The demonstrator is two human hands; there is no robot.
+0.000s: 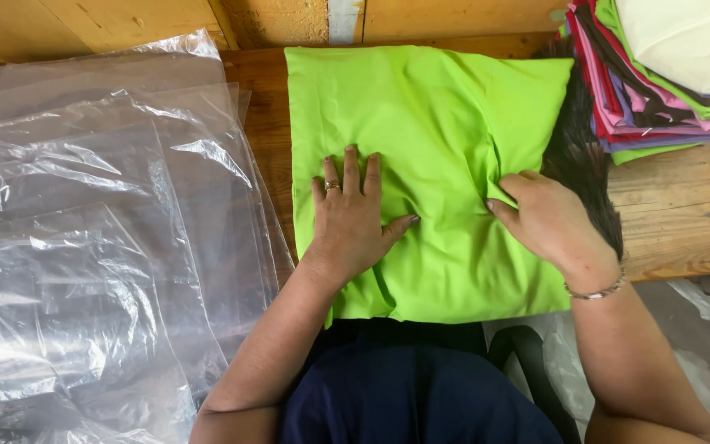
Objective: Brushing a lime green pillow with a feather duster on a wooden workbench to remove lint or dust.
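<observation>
Green cloth (437, 164), bright lime and already doubled into a rough square, lies flat on the wooden table (667, 214); this is the only view, from the head camera looking down. On the cloth's near-left part the left hand (351, 218) presses palm down with fingers spread wide, a ring on one finger, holding nothing. On the cloth's right side the right hand (548, 222) has its fingers curled narrow, pinching a gathered crease where wrinkles run to a point. Judging from this, the folding is well along: the outline is square and the edges roughly meet, but the right half is still puckered and wants smoothing. Left of the cloth, a loose spread of clear plastic bags (100, 247) overlaps on the table, and the cloth is in none of them. Beyond the cloth's far-right corner stands a stack of folded fabrics (659, 74) in many colours, seemingly finished pieces.
</observation>
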